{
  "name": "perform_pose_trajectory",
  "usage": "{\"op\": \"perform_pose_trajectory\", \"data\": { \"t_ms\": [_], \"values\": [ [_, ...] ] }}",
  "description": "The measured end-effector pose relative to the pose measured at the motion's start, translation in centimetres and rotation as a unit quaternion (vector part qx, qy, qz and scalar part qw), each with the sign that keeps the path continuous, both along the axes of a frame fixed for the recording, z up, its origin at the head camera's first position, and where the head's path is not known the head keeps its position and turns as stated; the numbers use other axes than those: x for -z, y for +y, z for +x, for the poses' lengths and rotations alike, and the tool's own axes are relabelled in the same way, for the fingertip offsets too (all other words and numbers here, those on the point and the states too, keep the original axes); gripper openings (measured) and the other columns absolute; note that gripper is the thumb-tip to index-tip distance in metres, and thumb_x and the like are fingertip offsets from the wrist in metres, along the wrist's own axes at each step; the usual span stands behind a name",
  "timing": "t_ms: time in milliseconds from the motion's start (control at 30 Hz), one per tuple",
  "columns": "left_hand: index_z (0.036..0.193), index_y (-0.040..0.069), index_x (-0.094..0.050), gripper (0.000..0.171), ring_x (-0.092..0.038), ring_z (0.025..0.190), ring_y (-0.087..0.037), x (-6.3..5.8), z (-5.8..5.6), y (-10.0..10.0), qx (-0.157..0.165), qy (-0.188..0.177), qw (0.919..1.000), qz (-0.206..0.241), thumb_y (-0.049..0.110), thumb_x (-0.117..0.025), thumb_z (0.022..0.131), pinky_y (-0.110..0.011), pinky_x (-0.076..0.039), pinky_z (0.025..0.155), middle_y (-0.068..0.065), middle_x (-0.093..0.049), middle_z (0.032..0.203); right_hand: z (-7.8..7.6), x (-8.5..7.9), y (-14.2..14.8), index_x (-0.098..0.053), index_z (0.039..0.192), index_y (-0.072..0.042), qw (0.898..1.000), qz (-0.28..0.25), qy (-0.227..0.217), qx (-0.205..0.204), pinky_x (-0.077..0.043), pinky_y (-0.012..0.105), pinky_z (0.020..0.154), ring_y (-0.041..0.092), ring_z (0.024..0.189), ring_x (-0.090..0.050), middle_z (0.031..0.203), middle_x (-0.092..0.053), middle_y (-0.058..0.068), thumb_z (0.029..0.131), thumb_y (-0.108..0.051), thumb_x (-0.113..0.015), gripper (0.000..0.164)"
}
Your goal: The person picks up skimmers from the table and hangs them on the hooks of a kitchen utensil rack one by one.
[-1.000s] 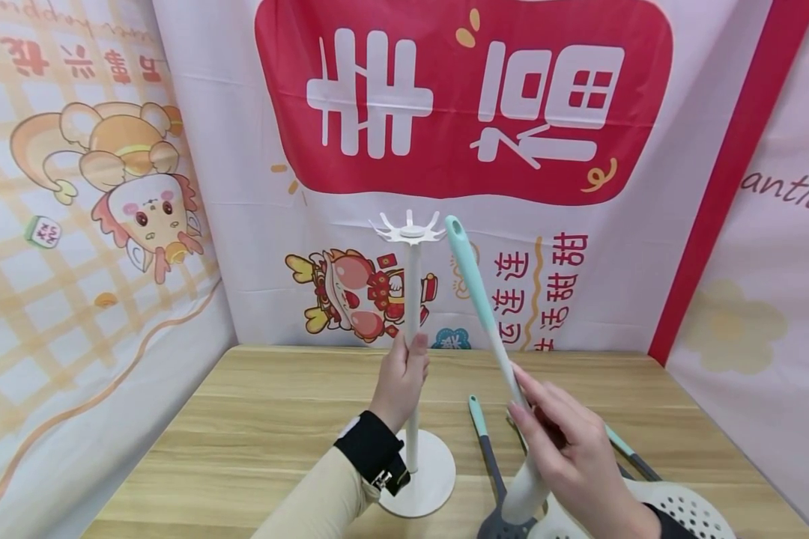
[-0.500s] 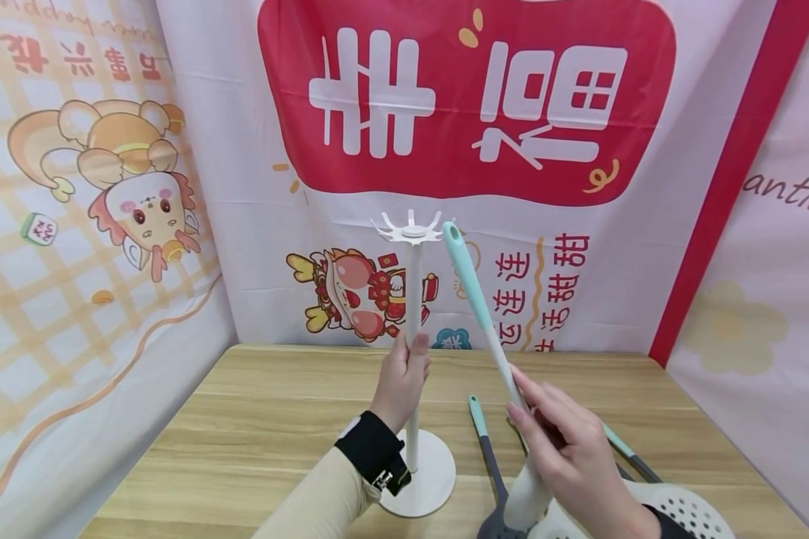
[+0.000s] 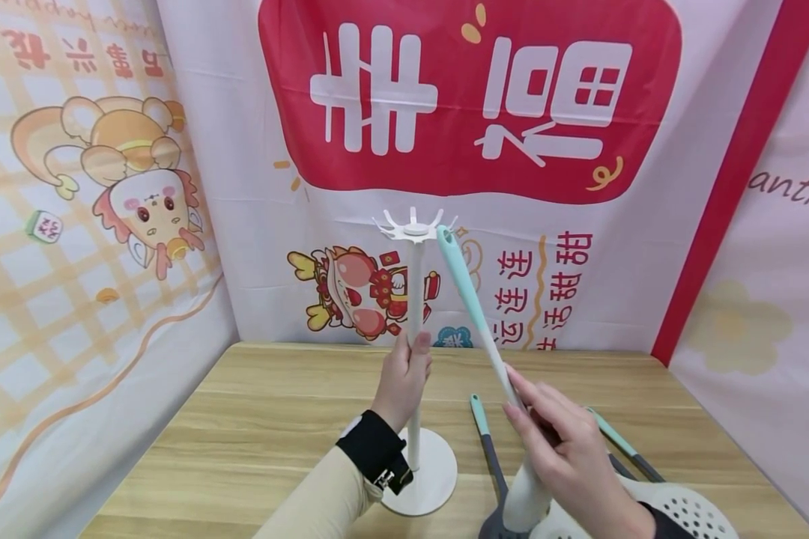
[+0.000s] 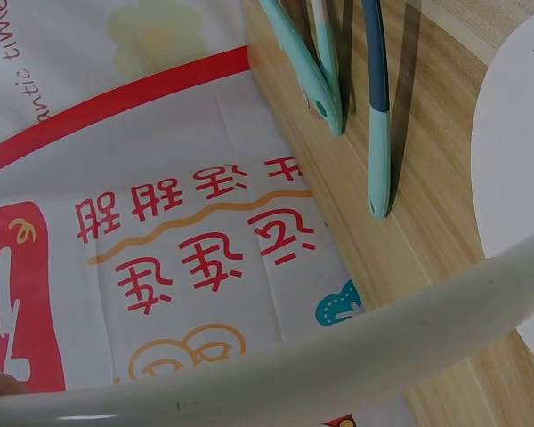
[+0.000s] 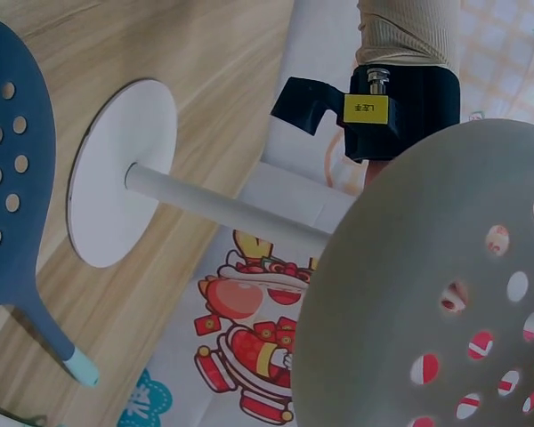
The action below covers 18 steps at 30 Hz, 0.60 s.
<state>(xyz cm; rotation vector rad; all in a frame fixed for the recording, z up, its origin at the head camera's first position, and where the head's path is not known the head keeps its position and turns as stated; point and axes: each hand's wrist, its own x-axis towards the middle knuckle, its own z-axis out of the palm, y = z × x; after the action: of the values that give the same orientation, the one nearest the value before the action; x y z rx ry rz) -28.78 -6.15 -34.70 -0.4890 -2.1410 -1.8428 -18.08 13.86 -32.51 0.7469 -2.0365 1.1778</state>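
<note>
My left hand [image 3: 404, 378] grips the pole of a white utensil stand [image 3: 414, 292], which has a ring of hooks on top and a round base. In my right hand [image 3: 566, 449] a pale grey skimmer [image 3: 468, 292] is held by its shaft, tilted, with the mint handle pointing up. The handle's holed end overlaps the right-hand hooks in the head view. Low beneath my fingers hangs the skimmer's head, whose round perforated face [image 5: 383, 294] fills the right side of the right wrist view. The pole [image 4: 267, 365] crosses the left wrist view.
A dark slotted utensil [image 3: 492, 449] with a mint handle tip lies right of the base. Further right, a pale perforated utensil head [image 3: 688, 505] and more mint handles [image 3: 613, 430] rest on the wooden table [image 3: 276, 419]. Printed cloth [image 3: 263, 284] hangs behind and at both sides.
The skimmer's handle end has moved left and slightly down, from beside the hook ring to overlapping its right side. My left hand keeps its grip on the pole.
</note>
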Motion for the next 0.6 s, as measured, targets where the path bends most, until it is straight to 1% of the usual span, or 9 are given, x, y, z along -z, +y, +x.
{"op": "perform_pose_trajectory", "data": {
  "t_ms": [167,433,500,600],
  "values": [
    [0.109,0.007,-0.043,0.03,-0.041,0.061,-0.012,0.0,0.0,0.0,-0.002,0.001,1.0,-0.003,0.036,-0.036,0.108,-0.023,-0.036,0.058,-0.003,-0.041,0.071,-0.4,0.5,-0.2,-0.063,0.132,-0.006,1.0,-0.005,0.015,-0.007,-0.038,0.017,0.045,0.002,0.056,-0.041,0.079,-0.056,-0.006,0.085,0.014,-0.065,0.051],
    [0.106,0.007,-0.043,0.03,-0.041,0.061,-0.013,0.1,0.0,0.0,0.001,0.001,1.0,-0.005,0.036,-0.036,0.108,-0.023,-0.036,0.059,-0.003,-0.041,0.07,-1.5,1.6,-0.6,-0.062,0.129,0.002,0.997,-0.024,0.066,-0.039,-0.034,0.014,0.045,0.001,0.055,-0.039,0.078,-0.057,-0.001,0.079,0.02,-0.065,0.053],
    [0.106,0.006,-0.042,0.031,-0.041,0.061,-0.013,0.1,0.0,0.0,0.002,0.003,1.0,-0.009,0.037,-0.037,0.107,-0.024,-0.036,0.06,-0.002,-0.042,0.07,-1.8,1.9,-0.8,-0.062,0.129,0.001,0.997,-0.021,0.067,-0.037,-0.035,0.013,0.045,0.001,0.056,-0.041,0.081,-0.059,0.0,0.079,0.019,-0.066,0.053],
    [0.103,0.007,-0.042,0.032,-0.041,0.061,-0.013,0.2,0.0,0.0,0.006,0.007,0.9999,-0.013,0.039,-0.036,0.107,-0.024,-0.036,0.06,-0.001,-0.041,0.07,-2.0,2.3,-1.1,-0.061,0.131,-0.002,0.999,-0.014,0.047,-0.023,-0.039,0.016,0.047,0.001,0.059,-0.045,0.084,-0.061,0.0,0.082,0.016,-0.067,0.053]
  ]
}}
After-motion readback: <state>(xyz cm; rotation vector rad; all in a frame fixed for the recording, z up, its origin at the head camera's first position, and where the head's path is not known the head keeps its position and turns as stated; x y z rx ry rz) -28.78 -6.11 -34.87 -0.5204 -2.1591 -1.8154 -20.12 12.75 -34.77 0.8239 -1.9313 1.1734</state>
